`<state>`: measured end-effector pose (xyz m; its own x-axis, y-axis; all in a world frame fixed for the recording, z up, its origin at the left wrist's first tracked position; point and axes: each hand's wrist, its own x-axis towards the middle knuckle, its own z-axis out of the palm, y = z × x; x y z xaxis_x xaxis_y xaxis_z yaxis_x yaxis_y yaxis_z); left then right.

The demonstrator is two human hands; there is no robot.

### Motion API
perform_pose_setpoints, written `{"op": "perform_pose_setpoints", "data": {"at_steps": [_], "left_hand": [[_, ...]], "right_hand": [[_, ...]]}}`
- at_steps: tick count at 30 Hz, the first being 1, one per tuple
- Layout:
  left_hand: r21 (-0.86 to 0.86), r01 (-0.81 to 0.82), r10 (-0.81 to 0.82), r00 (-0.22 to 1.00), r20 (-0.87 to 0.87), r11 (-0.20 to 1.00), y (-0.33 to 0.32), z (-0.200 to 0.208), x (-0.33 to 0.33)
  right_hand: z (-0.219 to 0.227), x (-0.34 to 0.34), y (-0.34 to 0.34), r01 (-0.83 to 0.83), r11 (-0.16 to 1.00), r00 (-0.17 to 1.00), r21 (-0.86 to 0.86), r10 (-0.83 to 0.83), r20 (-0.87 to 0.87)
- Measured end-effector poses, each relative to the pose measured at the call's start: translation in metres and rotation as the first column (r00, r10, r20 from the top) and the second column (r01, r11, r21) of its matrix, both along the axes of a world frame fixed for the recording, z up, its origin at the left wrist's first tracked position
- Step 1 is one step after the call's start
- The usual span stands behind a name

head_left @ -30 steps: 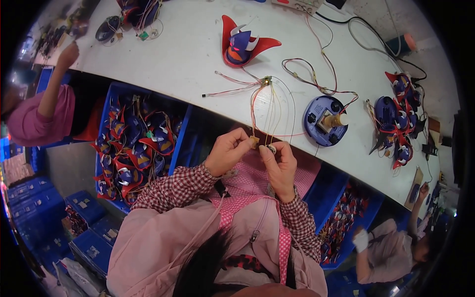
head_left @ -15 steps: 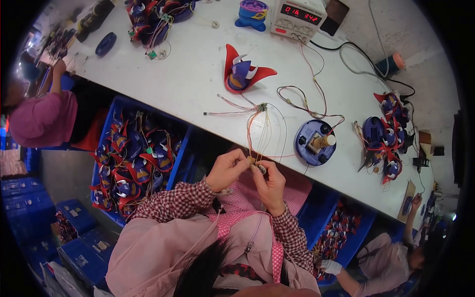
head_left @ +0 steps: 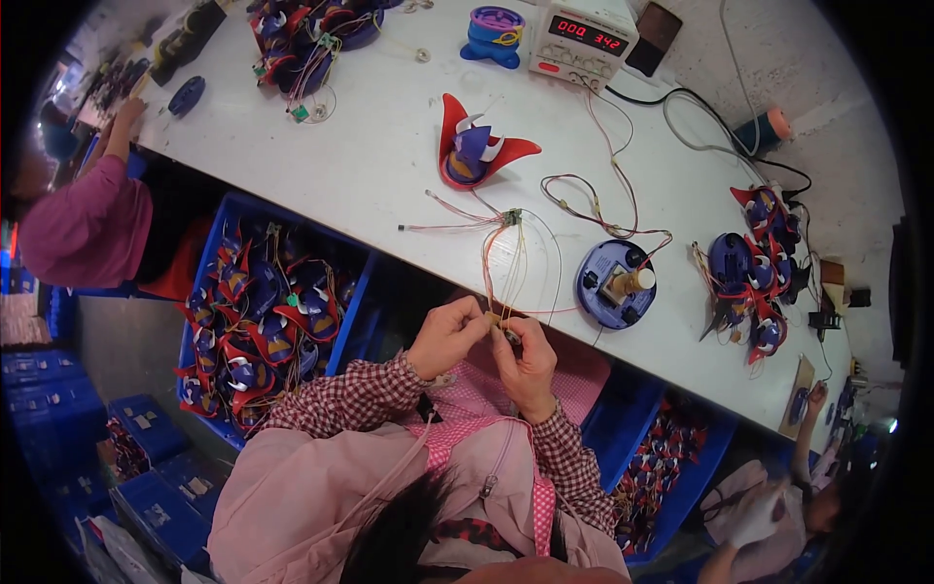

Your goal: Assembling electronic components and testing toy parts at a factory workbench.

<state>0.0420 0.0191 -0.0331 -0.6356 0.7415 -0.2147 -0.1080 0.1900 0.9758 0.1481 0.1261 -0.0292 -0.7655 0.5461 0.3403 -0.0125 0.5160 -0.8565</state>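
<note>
At the table's near edge, my left hand (head_left: 449, 336) pinches thin wires (head_left: 489, 277) between thumb and fingers. My right hand (head_left: 527, 368) is closed beside it, its fingertips around a small round dark part (head_left: 512, 337), mostly hidden. The wires run up to a small green circuit board (head_left: 512, 216) lying on the table. Above the board stands a purple toy head (head_left: 474, 146) with white horns and a red flared collar. To the right lies a round purple base (head_left: 616, 282) with a tan cylinder on it; a red wire stretches from it toward my hands.
A power supply (head_left: 584, 39) with a lit display stands at the back, its leads looping over the table. Wired toy parts (head_left: 764, 263) are piled at right, others (head_left: 311, 44) at far left. Blue bins (head_left: 358, 311) of toy heads sit below the table. Co-workers flank me.
My hands stay together, fingers barely shifted. The first reading on the power supply has dropped. The left co-worker's arm has moved, and the right co-worker's gloved hand has left the bin.
</note>
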Motion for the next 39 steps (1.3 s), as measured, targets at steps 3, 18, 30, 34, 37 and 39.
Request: {"op": "perform_pose_setpoints", "data": {"at_steps": [3,18,30,34,37,39], "left_hand": [[0.051,-0.014,0.013,1.000,0.017,0.999,0.002,-0.005,0.002],[0.045,-0.077,0.065,0.973,0.220,0.996,0.001,-0.003,0.001],[0.078,0.323,-0.090,0.475,-0.875,0.943,0.053,0.073,-0.027],[0.007,0.377,-0.172,0.440,-0.881,0.926,0.131,0.044,-0.018],[-0.003,0.320,-0.140,0.407,-0.903,0.947,0.154,0.023,-0.005],[-0.016,0.245,-0.109,0.369,-0.923,0.969,0.153,0.022,-0.006]], "right_hand": [[-0.002,-0.003,0.001,-0.016,0.999,1.000,0.050,0.016,-0.006],[-0.017,-0.003,0.002,-0.079,0.997,0.990,0.027,0.081,-0.118],[0.085,0.076,0.057,-0.009,0.965,0.994,0.262,-0.019,0.104],[0.103,0.040,0.100,0.218,0.951,0.969,0.218,-0.238,0.070],[0.082,0.019,0.117,0.153,0.953,0.981,0.263,-0.177,0.073],[0.069,0.011,0.123,0.148,0.919,0.985,0.366,-0.170,0.028]]}}
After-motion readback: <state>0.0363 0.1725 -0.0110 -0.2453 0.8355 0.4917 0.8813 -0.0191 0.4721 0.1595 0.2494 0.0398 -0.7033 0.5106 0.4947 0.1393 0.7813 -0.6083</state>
